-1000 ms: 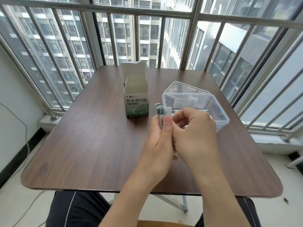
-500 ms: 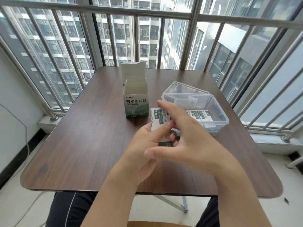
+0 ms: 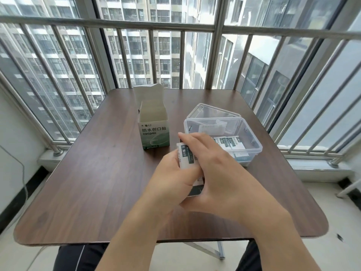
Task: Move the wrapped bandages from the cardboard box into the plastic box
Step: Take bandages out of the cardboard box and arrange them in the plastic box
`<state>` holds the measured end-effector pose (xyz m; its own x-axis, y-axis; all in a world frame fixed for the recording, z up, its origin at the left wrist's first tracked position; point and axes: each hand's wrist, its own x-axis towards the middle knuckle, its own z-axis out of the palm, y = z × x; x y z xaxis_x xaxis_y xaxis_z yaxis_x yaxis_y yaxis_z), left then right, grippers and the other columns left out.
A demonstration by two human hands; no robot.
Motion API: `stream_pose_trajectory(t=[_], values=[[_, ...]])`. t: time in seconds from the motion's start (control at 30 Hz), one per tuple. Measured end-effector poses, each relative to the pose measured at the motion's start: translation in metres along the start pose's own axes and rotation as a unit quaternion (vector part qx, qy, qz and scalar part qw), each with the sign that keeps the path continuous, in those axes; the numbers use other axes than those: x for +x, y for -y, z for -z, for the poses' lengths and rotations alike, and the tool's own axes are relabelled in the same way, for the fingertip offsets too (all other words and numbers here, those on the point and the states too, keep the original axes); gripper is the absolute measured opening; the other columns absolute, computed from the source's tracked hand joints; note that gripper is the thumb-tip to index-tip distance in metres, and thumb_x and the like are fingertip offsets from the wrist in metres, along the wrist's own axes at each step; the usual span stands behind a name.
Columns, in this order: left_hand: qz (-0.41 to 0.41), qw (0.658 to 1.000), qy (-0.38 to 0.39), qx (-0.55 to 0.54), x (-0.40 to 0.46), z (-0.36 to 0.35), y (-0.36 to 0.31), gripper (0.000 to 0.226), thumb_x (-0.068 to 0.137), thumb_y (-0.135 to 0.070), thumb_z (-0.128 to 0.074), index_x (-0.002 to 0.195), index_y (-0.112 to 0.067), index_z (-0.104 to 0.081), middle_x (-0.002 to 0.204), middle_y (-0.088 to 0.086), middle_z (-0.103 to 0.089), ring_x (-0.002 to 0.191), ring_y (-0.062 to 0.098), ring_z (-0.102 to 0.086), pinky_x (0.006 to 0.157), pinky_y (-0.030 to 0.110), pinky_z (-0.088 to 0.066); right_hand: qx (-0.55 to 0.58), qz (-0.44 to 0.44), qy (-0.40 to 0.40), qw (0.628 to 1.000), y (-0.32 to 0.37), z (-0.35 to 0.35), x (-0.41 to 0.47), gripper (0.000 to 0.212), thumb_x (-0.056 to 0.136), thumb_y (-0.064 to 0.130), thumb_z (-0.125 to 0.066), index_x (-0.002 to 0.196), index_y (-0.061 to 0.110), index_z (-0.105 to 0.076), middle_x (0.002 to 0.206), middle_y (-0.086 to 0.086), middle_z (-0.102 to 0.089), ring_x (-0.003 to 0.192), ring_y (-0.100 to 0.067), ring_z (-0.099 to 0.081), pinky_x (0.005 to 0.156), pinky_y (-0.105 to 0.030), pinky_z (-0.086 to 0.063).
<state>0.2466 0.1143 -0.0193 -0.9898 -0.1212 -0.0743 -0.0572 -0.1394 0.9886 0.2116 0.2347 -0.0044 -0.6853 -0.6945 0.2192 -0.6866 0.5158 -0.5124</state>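
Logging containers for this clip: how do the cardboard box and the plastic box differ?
The cardboard box is opaque, tall and upright, printed green and white; the plastic box is clear, low and wide. No contents show in the cardboard box, while the plastic box holds wrapped bandages. Both stand open on the table.

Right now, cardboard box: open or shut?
Open. The cardboard box stands upright with its top flap raised; the visible inner walls look bare.

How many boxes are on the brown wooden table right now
2. The open green-and-white cardboard box stands upright at centre; the clear plastic box sits to its right, wrapped bandages inside, its loose clear lid just behind.
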Motion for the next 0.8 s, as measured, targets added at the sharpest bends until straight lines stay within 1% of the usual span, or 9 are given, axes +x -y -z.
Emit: stream_pose_trajectory(t=[0.07, 0.13, 0.23, 0.33, 0.4, 0.47, 0.57, 0.7, 0.8], values=[[-0.021, 1.0, -0.02, 0.007, -0.002, -0.005, 0.002, 0.016, 0.089, 0.004, -0.058, 0.095, -0.009, -0.065, 0.075, 0.005, -0.07, 0.069, 0.015, -0.067, 0.058, 0.027, -0.053, 0.012, 0.005, 0.008, 1.0, -0.001, 0.001, -0.003, 0.111, 0.06, 0.032, -0.085, 0.155, 0.025, -0.029, 0.141, 0.02, -0.036, 0.132, 0.001, -0.04, 0.108, -0.021, -0.04], [-0.027, 0.998, -0.047, 0.005, -0.003, -0.01, 0.002, 0.012, 0.09, 0.002, -0.059, 0.095, -0.007, -0.063, 0.071, 0.011, -0.063, 0.062, 0.021, -0.06, 0.051, 0.029, -0.047, 0.052, 0.015, 0.009, 0.998, -0.001, 0.002, -0.006, 0.106, 0.062, 0.027, -0.085, 0.154, 0.024, -0.033, 0.143, 0.019, -0.038, 0.136, 0.001, -0.039, 0.109, -0.018, -0.037], [-0.042, 0.996, -0.075, 0.011, 0.003, -0.01, 0.002, 0.017, 0.089, 0.004, -0.06, 0.083, -0.012, -0.06, 0.062, 0.01, -0.052, 0.047, 0.019, -0.047, 0.041, 0.023, -0.038, 0.142, 0.026, -0.015, 0.989, -0.003, 0.01, -0.011, 0.091, 0.067, 0.012, -0.08, 0.148, 0.026, -0.042, 0.141, 0.021, -0.046, 0.133, 0.0, -0.045, 0.105, -0.014, -0.038], [-0.049, 0.997, -0.059, 0.014, 0.009, -0.009, -0.001, 0.023, 0.089, 0.001, -0.064, 0.076, -0.018, -0.061, 0.056, 0.0, -0.051, 0.046, 0.014, -0.045, 0.041, 0.023, -0.039, 0.211, 0.023, -0.035, 0.977, -0.007, 0.017, -0.012, 0.078, 0.075, -0.002, -0.071, 0.144, 0.027, -0.049, 0.135, 0.016, -0.057, 0.129, -0.009, -0.053, 0.107, -0.026, -0.044], [-0.059, 0.997, -0.045, 0.024, 0.01, -0.008, 0.0, 0.018, 0.092, -0.002, -0.065, 0.08, -0.015, -0.062, 0.055, 0.001, -0.052, 0.046, 0.015, -0.046, 0.041, 0.024, -0.041, 0.23, 0.001, -0.078, 0.97, -0.011, 0.015, -0.01, 0.067, 0.079, -0.005, -0.06, 0.137, 0.028, -0.057, 0.125, 0.015, -0.063, 0.119, -0.01, -0.06, 0.098, -0.029, -0.053], [-0.074, 0.996, -0.035, 0.033, 0.01, -0.006, 0.003, 0.014, 0.094, -0.005, -0.063, 0.083, -0.013, -0.062, 0.057, 0.008, -0.052, 0.044, 0.017, -0.047, 0.041, 0.026, -0.043, 0.216, -0.024, -0.136, 0.967, -0.014, 0.007, -0.007, 0.059, 0.081, -0.005, -0.053, 0.129, 0.026, -0.064, 0.117, 0.018, -0.065, 0.111, -0.007, -0.063, 0.09, -0.027, -0.057], [-0.064, 0.997, -0.046, 0.028, 0.006, 0.0, 0.013, 0.013, 0.095, -0.003, -0.06, 0.085, -0.011, -0.061, 0.061, 0.013, -0.052, 0.042, 0.018, -0.045, 0.039, 0.026, -0.042, 0.164, -0.019, -0.194, 0.967, -0.015, -0.012, -0.01, 0.044, 0.085, 0.0, -0.054, 0.119, 0.022, -0.07, 0.112, 0.015, -0.066, 0.107, -0.006, -0.063, 0.087, -0.026, -0.055], [-0.073, 0.991, -0.068, 0.089, 0.008, 0.01, 0.027, 0.02, 0.091, 0.003, -0.06, 0.086, -0.016, -0.065, 0.055, 0.008, -0.052, 0.041, 0.017, -0.043, 0.04, 0.025, -0.039, 0.165, -0.032, -0.216, 0.962, -0.015, -0.029, -0.013, 0.03, 0.093, 0.01, -0.063, 0.12, 0.021, -0.07, 0.114, 0.013, -0.067, 0.109, -0.006, -0.062, 0.09, -0.029, -0.054], [-0.113, 0.976, -0.069, 0.175, 0.009, 0.013, 0.031, 0.03, 0.082, 0.004, -0.065, 0.085, -0.026, -0.065, 0.058, -0.003, -0.059, 0.047, 0.016, -0.049, 0.041, 0.033, -0.043, 0.152, -0.037, -0.229, 0.961, -0.013, -0.031, -0.01, 0.03, 0.092, 0.017, -0.069, 0.122, 0.022, -0.071, 0.111, 0.014, -0.066, 0.106, -0.003, -0.061, 0.09, -0.021, -0.051]])
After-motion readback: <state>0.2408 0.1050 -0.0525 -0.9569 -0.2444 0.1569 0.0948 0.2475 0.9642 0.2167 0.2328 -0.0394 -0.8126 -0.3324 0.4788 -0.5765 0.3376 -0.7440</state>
